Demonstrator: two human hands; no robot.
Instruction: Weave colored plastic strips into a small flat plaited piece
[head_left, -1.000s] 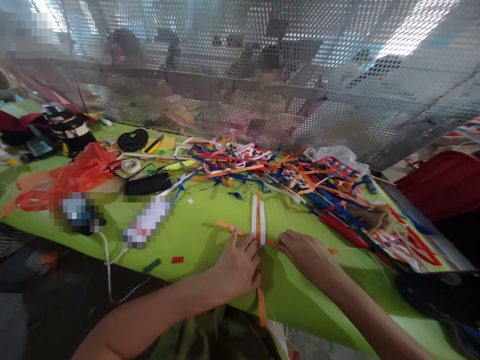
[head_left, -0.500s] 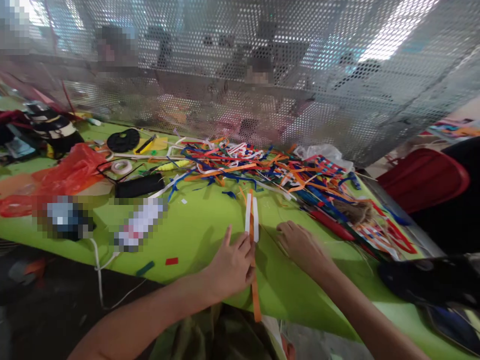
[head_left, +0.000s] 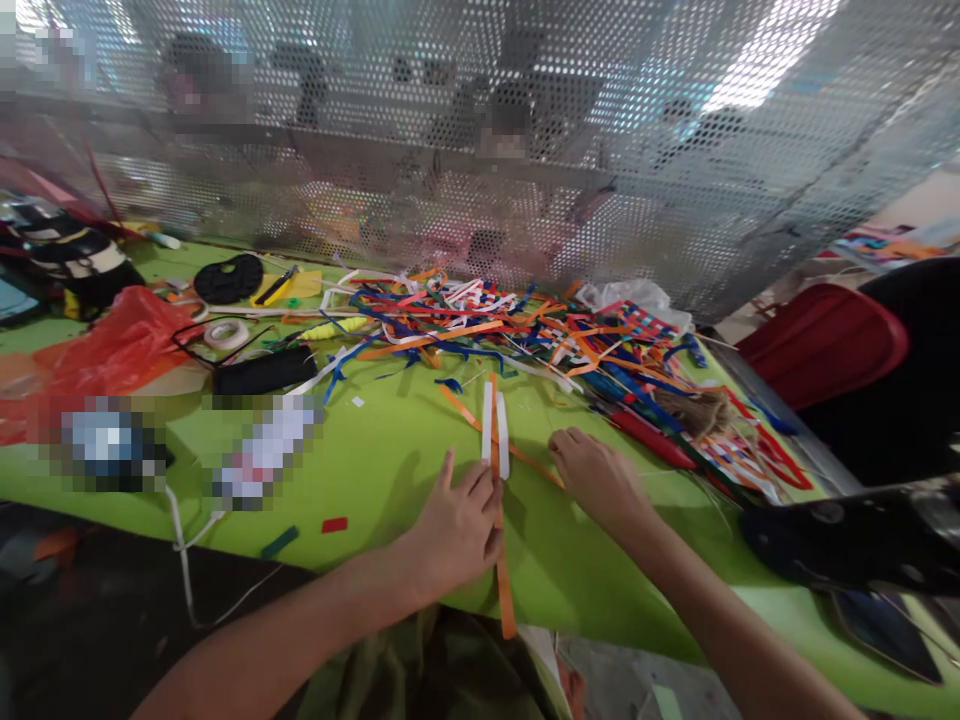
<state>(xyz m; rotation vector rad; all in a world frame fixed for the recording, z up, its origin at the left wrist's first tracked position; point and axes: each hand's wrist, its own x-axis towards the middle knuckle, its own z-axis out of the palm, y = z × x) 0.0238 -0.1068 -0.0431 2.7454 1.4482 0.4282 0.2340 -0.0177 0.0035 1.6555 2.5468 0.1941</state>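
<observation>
Centre frame, one orange crosspiece [head_left: 532, 463] lies slanted, not yet squared, across the long strips [head_left: 494, 418], which your left hand [head_left: 459, 525] holds down, fingers spread; whether your right hand's [head_left: 600, 482] bunched fingers pinch it cannot be told.

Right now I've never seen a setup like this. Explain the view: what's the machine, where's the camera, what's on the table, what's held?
No machine: these are a person's two bare hands, seen by a camera worn on the head, looking forward and down. The left hand has its fingers on a lengthwise orange strip beside white strips. A second orange strip slants across; its end is by the right hand, though I can't tell whether it's gripped. On the green tabletop also lie a pile of coloured strips, a tape roll and a red plastic bag. Behind stands a perforated screen.
</observation>
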